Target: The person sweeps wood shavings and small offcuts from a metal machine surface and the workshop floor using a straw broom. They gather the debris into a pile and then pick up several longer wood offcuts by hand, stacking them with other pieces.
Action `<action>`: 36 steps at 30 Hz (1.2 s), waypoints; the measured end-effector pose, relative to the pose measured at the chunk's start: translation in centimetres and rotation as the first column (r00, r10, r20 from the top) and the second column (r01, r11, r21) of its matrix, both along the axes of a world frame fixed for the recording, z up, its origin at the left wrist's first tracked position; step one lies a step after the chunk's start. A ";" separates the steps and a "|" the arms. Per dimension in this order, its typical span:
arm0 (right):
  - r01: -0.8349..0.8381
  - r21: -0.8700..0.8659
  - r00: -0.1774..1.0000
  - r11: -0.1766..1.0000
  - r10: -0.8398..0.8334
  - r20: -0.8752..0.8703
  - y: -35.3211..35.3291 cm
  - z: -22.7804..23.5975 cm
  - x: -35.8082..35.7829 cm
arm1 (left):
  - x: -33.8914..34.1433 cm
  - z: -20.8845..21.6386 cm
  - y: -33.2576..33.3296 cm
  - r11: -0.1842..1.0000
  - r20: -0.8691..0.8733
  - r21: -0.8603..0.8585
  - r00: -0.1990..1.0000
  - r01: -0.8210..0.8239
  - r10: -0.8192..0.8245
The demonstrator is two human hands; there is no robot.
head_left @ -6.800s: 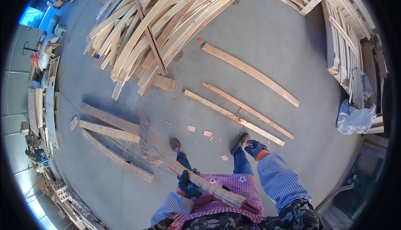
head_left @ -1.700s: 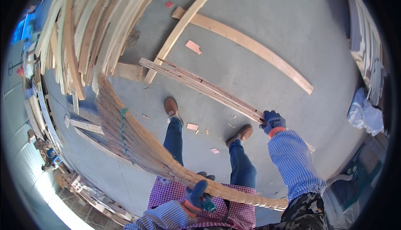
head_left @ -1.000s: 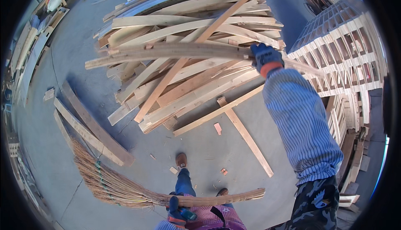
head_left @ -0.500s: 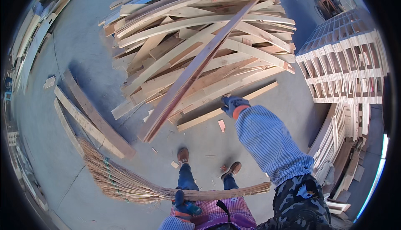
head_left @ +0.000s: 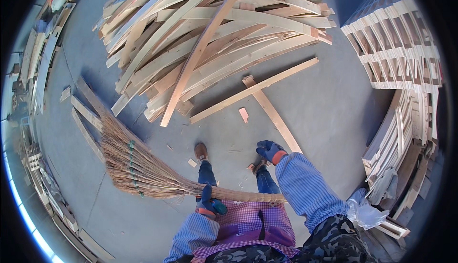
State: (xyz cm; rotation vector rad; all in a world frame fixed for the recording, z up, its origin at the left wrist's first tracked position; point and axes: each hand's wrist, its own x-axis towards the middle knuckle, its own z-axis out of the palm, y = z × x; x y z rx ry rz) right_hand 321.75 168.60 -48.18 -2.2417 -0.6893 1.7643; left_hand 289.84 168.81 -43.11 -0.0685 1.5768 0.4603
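Bristles of the straw broom (head_left: 138, 167) are resting on the concrete floor (head_left: 334, 115) at the left. The left hand (head_left: 208, 201) is gripping its handle, fingers clamped. The right hand (head_left: 270, 151), loosely open, is hanging empty near a plank (head_left: 274, 117), below the timber pile (head_left: 210, 38).

bright daylight | short soft shadows | sharp centre | strong fisheye bending, black rim at edges

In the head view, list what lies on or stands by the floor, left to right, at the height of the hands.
Broom head → left hand gripping the broom handle → right hand, empty → grey cloth on stacked timber.
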 end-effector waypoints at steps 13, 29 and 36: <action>0.604 0.139 0.795 0.784 -0.582 -0.173 25.0 -6.1 -2.1 | -2.6 3.0 1.8 0.983 0.160 0.047 0.972 -0.180 0.171; 0.747 0.339 0.639 0.571 -0.758 -0.130 46.8 -6.0 -7.9 | -9.7 0.8 3.6 0.951 0.183 -0.110 0.934 -0.289 0.306; 0.564 0.364 0.724 0.741 -0.231 -0.650 50.8 -2.0 -6.0 | -9.0 1.1 2.3 0.972 0.184 -0.081 0.955 -0.222 0.234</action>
